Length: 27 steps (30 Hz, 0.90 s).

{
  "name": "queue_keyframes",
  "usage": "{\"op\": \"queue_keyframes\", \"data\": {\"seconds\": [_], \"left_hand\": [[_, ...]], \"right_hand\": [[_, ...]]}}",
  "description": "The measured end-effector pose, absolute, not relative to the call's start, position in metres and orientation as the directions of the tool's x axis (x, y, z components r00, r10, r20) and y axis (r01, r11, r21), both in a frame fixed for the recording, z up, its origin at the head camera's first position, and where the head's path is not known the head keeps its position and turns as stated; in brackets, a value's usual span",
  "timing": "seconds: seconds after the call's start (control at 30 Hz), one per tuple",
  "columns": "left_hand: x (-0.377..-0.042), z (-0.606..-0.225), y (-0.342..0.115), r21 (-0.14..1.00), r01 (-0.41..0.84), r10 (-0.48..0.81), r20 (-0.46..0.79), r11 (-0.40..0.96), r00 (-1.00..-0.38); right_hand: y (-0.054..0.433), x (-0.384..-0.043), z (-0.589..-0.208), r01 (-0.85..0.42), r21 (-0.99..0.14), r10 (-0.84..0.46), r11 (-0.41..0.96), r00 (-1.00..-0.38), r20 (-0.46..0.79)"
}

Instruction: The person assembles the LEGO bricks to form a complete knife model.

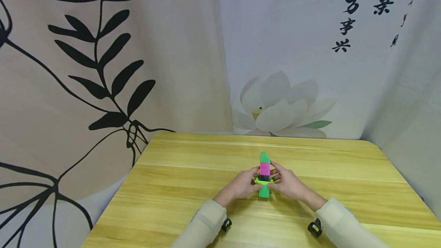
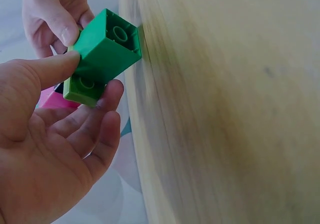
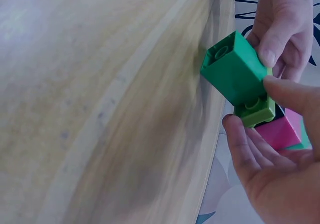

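Note:
Both hands hold one stack of toy building blocks (image 1: 265, 169) upright between them, over the middle of the table. From the top it has a green sloped block, a pink block (image 1: 265, 168), a black one, a wider lime-green plate and a green block (image 1: 264, 191) at the bottom. My left hand (image 1: 244, 183) pinches the left side near the lime plate, its thumb against the green block. On the other side my right hand (image 1: 288, 182) does the same. Both wrist views look into the hollow underside of the green block (image 2: 107, 47), with the lime plate (image 3: 256, 113) behind it.
A wooden table (image 1: 193, 156) spreads under the hands. Behind it hangs a pale curtain (image 1: 186, 49) printed with black leaves, a lotus and dark characters. A small black device sits at each wrist, beside the light sleeves (image 1: 208, 217).

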State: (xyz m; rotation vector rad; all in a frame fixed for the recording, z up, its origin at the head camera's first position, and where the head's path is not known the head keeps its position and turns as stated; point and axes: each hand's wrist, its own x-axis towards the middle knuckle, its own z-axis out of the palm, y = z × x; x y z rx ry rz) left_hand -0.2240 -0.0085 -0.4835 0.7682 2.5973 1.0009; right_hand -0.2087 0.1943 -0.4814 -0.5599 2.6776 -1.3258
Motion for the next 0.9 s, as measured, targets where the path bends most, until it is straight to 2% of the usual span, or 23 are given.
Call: {"op": "queue_keyframes", "data": {"seconds": [0.47,0.9], "left_hand": [[-0.223,-0.483,-0.009,0.652,0.427,0.595,-0.045,0.626,-0.803],[-0.226,-0.487,-0.006,0.623,0.442,0.604,-0.062,0.645,-0.795]], "right_hand": [[0.196,-0.211,-0.490,-0.266,-0.785,-0.406,0.559,-0.913,0.020],[0.197,-0.211,-0.493,-0.298,-0.770,-0.432,0.563,-0.901,0.033]]}}
